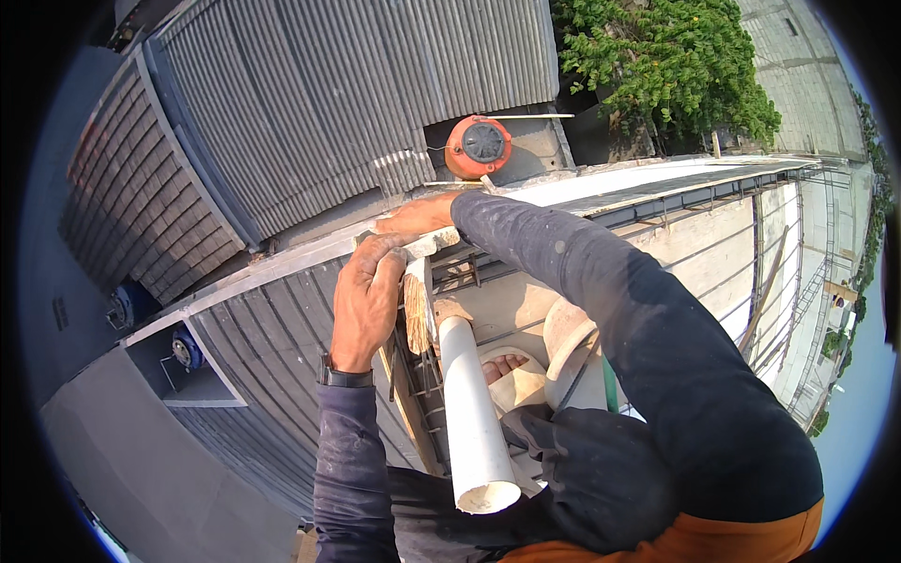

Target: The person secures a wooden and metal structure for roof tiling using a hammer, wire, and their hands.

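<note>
My left hand point(368, 302), with a dark watch at the wrist, is curled around a rough pale edge piece point(434, 242) at the top of the wall. A frayed, light wooden piece point(418, 312) hangs just right of its thumb. My right hand point(415, 217) reaches across beyond the left one onto the far side of the edge; its fingertips are mostly hidden, and I cannot see what they hold. A white pipe point(469, 403) leans below between my arms, over rebar and beside my sandalled foot point(502, 371).
Corrugated roofs point(310, 103) lie beyond the edge, with an orange tank point(460, 155) under a dark lid. A tree point(657, 66) stands behind. A long ledge with rebar point(713, 202) runs rightward. A recessed opening with a blue round object point(186, 349) is at the left.
</note>
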Demonstrator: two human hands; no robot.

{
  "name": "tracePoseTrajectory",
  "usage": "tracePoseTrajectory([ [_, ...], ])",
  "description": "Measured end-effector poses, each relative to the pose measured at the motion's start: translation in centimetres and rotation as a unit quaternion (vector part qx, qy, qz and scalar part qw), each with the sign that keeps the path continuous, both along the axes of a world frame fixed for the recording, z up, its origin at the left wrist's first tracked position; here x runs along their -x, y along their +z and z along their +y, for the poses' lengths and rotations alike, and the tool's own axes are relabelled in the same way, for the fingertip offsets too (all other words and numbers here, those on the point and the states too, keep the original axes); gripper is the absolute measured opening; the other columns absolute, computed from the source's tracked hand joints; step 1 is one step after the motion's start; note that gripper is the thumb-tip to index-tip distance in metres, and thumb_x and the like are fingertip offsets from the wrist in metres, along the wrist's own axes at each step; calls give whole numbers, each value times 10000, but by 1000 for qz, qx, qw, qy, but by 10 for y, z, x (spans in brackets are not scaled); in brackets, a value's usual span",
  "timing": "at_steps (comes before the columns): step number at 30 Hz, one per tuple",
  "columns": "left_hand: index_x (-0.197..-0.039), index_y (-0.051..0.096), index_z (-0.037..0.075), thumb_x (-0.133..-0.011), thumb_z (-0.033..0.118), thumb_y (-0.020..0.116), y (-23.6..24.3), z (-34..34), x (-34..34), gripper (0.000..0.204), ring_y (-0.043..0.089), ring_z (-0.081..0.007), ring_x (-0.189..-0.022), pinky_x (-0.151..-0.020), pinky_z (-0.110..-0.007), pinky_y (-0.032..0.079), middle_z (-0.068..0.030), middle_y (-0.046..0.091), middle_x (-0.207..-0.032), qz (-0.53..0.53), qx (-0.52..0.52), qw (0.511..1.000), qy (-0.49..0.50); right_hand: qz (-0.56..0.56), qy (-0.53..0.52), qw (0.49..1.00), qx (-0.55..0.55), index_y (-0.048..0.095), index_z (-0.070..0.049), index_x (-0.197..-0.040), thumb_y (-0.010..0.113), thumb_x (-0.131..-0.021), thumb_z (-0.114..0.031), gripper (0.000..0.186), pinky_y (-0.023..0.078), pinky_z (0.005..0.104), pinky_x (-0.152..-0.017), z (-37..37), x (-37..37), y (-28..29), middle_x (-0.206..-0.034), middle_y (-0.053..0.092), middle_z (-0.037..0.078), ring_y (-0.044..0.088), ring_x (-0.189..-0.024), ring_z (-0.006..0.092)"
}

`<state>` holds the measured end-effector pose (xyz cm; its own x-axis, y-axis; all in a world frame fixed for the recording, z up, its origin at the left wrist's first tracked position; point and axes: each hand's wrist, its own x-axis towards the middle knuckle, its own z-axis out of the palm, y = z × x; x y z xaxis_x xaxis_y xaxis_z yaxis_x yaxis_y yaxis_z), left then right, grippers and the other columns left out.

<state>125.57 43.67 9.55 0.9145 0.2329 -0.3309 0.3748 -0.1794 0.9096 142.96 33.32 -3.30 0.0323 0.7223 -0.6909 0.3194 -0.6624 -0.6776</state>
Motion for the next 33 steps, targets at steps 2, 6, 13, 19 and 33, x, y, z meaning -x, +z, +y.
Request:
tracePoseTrajectory([
  [2, -1203, 751, -38, -1033, 217, 584, -4, 3, 2, 349, 679, -214, -1033, -944, -345, 527, -119, 716, -1135, 4, -4, 1000, 7, 13, -4, 1000, -5, 515, -78, -1609, 330, -1067, -757, 888, 334, 515, -1268, 6, 3, 13, -1667, 480, 209, 448, -1545, 394],
  [6, -1233, 752, -21, -1056, 165, 559, -1, -1, -3, 322, 667, -214, -1093, -1008, -342, 498, -109, 720, -1156, -3, 8, 1000, -20, -40, -50, 997, 31, 586, -70, -1551, 372, -1076, -700, 817, 386, 524, -1228, 5, 1, 1, -1580, 572, 236, 533, -1466, 427],
  [13, -1255, 743, -28, -1066, 179, 543, 2, 1, -3, 344, 655, -188, -1043, -960, -321, 509, -106, 704, -1151, 31, 17, 999, -13, -77, -128, 989, 10, 684, -82, -1451, 547, -1060, -542, 619, 454, 495, -1162, -36, -36, 34, -1473, 663, 227, 609, -1384, 414],
  [19, -1298, 736, -10, -1095, 301, 573, -20, 3, 0, 405, 688, -196, -1103, -1005, -307, 524, -129, 750, -1237, -46, -2, 997, -60, -205, -160, 966, -2, 670, -93, -1469, 594, -1026, -629, 700, 509, 435, -1088, -157, -71, 92, -1381, 714, 186, 674, -1284, 331],
  [33, -1359, 707, 20, -1134, 268, 469, -36, 32, 16, 410, 676, -267, -1146, -1056, -373, 482, -188, 743, -1253, -55, -106, 992, -50, -152, -571, 805, 63, 596, -3, -1510, 923, -839, -459, 874, 491, 462, -1148, -441, 173, 137, -1412, 673, 272, 643, -1338, 365],
])
